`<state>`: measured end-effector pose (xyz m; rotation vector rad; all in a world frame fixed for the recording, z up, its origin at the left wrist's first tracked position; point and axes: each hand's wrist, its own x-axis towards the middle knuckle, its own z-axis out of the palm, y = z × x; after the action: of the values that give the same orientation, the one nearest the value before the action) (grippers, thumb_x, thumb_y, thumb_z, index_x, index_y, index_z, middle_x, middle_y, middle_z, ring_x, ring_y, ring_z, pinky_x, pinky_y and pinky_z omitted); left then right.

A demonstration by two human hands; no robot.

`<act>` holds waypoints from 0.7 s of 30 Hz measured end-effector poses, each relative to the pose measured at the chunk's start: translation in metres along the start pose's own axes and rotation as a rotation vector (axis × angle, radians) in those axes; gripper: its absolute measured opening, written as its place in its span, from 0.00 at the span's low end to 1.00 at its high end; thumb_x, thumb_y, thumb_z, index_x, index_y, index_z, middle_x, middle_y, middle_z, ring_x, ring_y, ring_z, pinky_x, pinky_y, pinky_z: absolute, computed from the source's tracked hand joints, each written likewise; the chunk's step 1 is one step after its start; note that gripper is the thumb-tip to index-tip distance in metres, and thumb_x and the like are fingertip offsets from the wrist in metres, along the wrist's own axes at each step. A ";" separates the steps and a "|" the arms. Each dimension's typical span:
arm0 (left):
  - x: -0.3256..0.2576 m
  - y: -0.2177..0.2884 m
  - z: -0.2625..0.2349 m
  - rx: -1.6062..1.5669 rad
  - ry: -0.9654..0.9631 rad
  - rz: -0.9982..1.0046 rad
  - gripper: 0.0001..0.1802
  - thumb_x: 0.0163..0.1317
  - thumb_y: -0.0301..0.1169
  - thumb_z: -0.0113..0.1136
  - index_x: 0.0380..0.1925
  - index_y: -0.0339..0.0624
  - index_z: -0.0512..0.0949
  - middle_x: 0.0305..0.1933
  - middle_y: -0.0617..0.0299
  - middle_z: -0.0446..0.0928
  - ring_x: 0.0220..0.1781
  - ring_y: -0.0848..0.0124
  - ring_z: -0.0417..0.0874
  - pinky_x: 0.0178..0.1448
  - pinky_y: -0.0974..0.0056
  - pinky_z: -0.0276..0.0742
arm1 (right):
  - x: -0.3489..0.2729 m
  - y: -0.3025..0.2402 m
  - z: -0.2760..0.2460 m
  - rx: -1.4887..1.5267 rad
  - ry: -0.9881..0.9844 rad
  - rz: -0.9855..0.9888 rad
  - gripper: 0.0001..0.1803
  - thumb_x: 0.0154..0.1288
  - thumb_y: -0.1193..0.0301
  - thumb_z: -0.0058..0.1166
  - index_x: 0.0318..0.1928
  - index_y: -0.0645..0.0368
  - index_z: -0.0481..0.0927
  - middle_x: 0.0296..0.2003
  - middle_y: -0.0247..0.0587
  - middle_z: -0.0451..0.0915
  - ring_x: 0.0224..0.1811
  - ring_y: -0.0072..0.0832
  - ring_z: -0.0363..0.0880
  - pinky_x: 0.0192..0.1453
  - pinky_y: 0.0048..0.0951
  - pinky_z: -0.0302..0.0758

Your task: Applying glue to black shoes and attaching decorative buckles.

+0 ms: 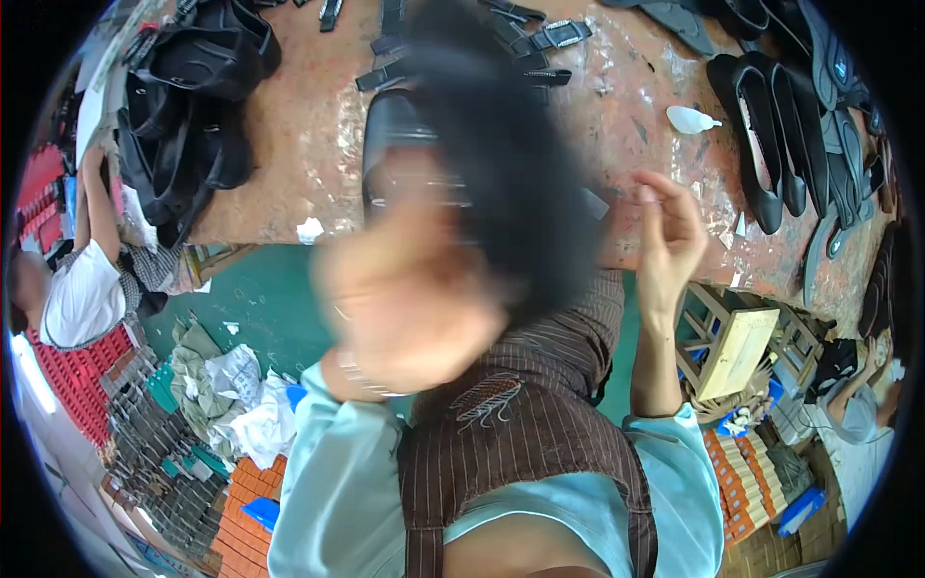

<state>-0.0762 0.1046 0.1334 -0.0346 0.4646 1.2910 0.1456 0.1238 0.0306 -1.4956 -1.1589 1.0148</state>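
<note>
We grip a blurred black shoe upper in our left hand. Our right hand pinches something tiny (unclear what). Finished black shoes line the workbench; black straps remain loose.

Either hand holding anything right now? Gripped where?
Left hand grips a dark, motion-blurred object by its lower end; too blurred to identify. Right hand is raised with fingertips pinched; anything between them is too small to tell.

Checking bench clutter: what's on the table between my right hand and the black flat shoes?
In the head view, a small white squeeze bottle lies on the table between the right hand and the black flat shoes, plus paint-stained tabletop.
</note>
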 end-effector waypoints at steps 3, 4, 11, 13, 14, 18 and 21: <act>-0.015 0.108 0.020 0.148 -0.399 0.268 0.21 0.66 0.32 0.49 0.56 0.33 0.68 0.60 0.48 0.70 0.62 0.57 0.71 0.70 0.51 0.63 | 0.007 -0.006 0.023 -0.238 -0.158 -0.249 0.07 0.60 0.80 0.55 0.39 0.61 0.82 0.36 0.41 0.81 0.39 0.28 0.80 0.43 0.26 0.75; -0.014 0.149 0.034 0.061 -0.456 0.147 0.21 0.66 0.31 0.49 0.56 0.31 0.68 0.61 0.45 0.69 0.63 0.55 0.71 0.71 0.50 0.62 | 0.014 -0.003 0.029 -0.242 -0.133 -0.250 0.07 0.60 0.80 0.55 0.39 0.61 0.82 0.36 0.41 0.81 0.39 0.28 0.80 0.43 0.26 0.75; 0.075 0.432 0.044 0.691 0.201 1.092 0.19 0.65 0.23 0.53 0.56 0.26 0.69 0.55 0.42 0.74 0.60 0.56 0.73 0.68 0.58 0.67 | 0.033 -0.020 0.071 -0.430 -0.292 -0.468 0.06 0.57 0.75 0.57 0.37 0.56 0.82 0.31 0.41 0.79 0.35 0.39 0.79 0.39 0.32 0.76; 0.086 0.425 0.039 0.725 0.286 1.075 0.20 0.66 0.25 0.53 0.56 0.27 0.69 0.56 0.43 0.74 0.61 0.57 0.73 0.68 0.58 0.66 | 0.029 -0.031 0.066 -0.371 -0.270 -0.263 0.05 0.59 0.75 0.57 0.37 0.57 0.82 0.29 0.41 0.79 0.29 0.34 0.79 0.34 0.29 0.76; 0.090 0.420 0.034 0.758 0.372 1.065 0.20 0.66 0.26 0.53 0.56 0.28 0.69 0.56 0.44 0.73 0.61 0.58 0.73 0.68 0.58 0.66 | 0.024 -0.029 0.062 -0.374 -0.274 -0.255 0.05 0.59 0.75 0.57 0.37 0.57 0.82 0.29 0.41 0.79 0.29 0.34 0.79 0.34 0.29 0.76; 0.107 0.376 0.016 0.871 0.715 1.010 0.21 0.68 0.32 0.52 0.58 0.33 0.69 0.58 0.49 0.72 0.62 0.61 0.72 0.68 0.58 0.64 | 0.011 0.001 0.025 -0.356 0.236 -0.314 0.04 0.62 0.77 0.57 0.37 0.64 0.79 0.28 0.36 0.78 0.28 0.22 0.78 0.31 0.21 0.74; 0.087 0.301 -0.016 1.275 0.463 1.226 0.19 0.70 0.31 0.46 0.55 0.28 0.69 0.56 0.49 0.73 0.62 0.59 0.71 0.70 0.53 0.62 | 0.020 0.026 -0.013 -0.589 0.393 -0.216 0.22 0.62 0.72 0.60 0.53 0.66 0.68 0.52 0.47 0.69 0.50 0.32 0.74 0.54 0.30 0.73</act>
<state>-0.3438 0.2673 0.1583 1.2026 1.8209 1.9063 0.1667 0.1386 0.0068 -1.8636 -1.3512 0.2092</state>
